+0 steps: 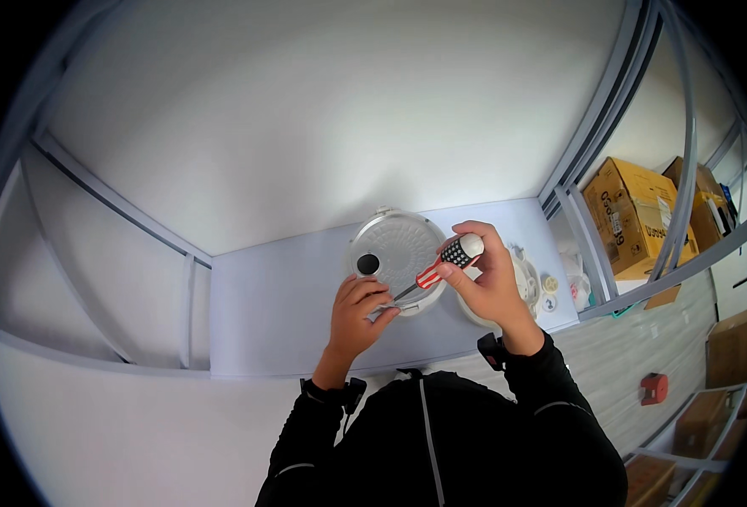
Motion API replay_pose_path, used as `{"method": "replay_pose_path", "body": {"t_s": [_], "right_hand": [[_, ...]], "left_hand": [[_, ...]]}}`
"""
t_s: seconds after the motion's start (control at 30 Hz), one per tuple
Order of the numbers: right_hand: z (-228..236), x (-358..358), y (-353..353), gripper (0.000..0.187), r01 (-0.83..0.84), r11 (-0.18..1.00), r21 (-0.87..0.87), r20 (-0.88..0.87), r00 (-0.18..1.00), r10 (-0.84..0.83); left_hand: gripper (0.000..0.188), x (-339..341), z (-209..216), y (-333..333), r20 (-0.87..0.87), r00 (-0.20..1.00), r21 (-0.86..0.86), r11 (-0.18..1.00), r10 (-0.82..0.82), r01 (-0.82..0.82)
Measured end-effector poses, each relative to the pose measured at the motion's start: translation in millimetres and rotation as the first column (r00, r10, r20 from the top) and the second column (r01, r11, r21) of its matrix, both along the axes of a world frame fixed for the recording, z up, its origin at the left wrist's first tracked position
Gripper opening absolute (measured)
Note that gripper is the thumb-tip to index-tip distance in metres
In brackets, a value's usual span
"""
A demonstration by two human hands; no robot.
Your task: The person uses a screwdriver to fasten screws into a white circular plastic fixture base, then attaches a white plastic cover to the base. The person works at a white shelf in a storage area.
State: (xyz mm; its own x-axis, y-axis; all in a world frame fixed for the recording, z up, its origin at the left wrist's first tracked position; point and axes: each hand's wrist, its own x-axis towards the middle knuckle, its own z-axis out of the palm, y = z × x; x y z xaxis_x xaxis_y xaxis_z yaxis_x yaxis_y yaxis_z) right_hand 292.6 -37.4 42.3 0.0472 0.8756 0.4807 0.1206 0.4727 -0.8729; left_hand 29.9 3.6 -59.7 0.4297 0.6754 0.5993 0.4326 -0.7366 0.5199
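A round, silvery lid-like part (403, 245) with a ridged inner face and a dark round spot lies on the pale table. My left hand (358, 314) is closed on its near left rim, thumb and fingers close to the screwdriver's tip. My right hand (493, 283) grips a screwdriver (451, 260) by its handle, patterned in red and white stripes and white stars on black. The shaft slants down to the left, its tip at the rim beside my left fingers. Whether it sits in a screw is too small to tell.
A white round housing (526, 283) stands right of the lid, partly behind my right hand. Small round parts (549, 285) and a clear plastic bag (575, 275) are at the table's right end. Grey metal frames flank the table (276, 296). Cardboard boxes (631, 220) and a red stool (654, 389) are farther right.
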Motion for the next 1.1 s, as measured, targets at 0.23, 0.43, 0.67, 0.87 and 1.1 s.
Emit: {"method": "replay_pose_path", "body": {"t_s": [0.23, 0.43, 0.67, 0.87, 1.1], "right_hand": [[8.0, 3.9, -1.4, 0.052, 0.034, 0.996, 0.083, 0.202, 0.978, -0.051], [10.2, 3.5, -5.4, 0.053, 0.034, 0.992, 0.125, 0.242, 0.968, -0.064], [19.7, 2.4, -8.2, 0.056, 0.036, 0.987, 0.157, 0.381, 0.920, -0.095], [37.4, -12.7, 0.5, 0.058, 0.005, 0.936, 0.351, 0.554, 0.805, -0.211], [36.7, -34.8, 8.6, 0.069, 0.053, 0.876, 0.479, 0.484, 0.817, -0.314]], "left_hand": [[0.025, 24.7, -1.0, -7.4, 0.065, 0.995, 0.050, 0.996, 0.070, -0.073], [0.023, 29.6, -1.6, -7.3, 0.080, 0.993, 0.066, 0.993, 0.087, -0.093], [0.022, 36.8, -8.4, -9.9, 0.101, 0.988, 0.066, 0.990, 0.115, -0.122], [0.021, 38.0, -11.0, -12.4, 0.095, 0.985, 0.078, 0.986, 0.142, -0.149], [0.020, 38.1, -17.6, -11.0, 0.088, 0.985, 0.058, 0.987, 0.148, -0.153]]}}
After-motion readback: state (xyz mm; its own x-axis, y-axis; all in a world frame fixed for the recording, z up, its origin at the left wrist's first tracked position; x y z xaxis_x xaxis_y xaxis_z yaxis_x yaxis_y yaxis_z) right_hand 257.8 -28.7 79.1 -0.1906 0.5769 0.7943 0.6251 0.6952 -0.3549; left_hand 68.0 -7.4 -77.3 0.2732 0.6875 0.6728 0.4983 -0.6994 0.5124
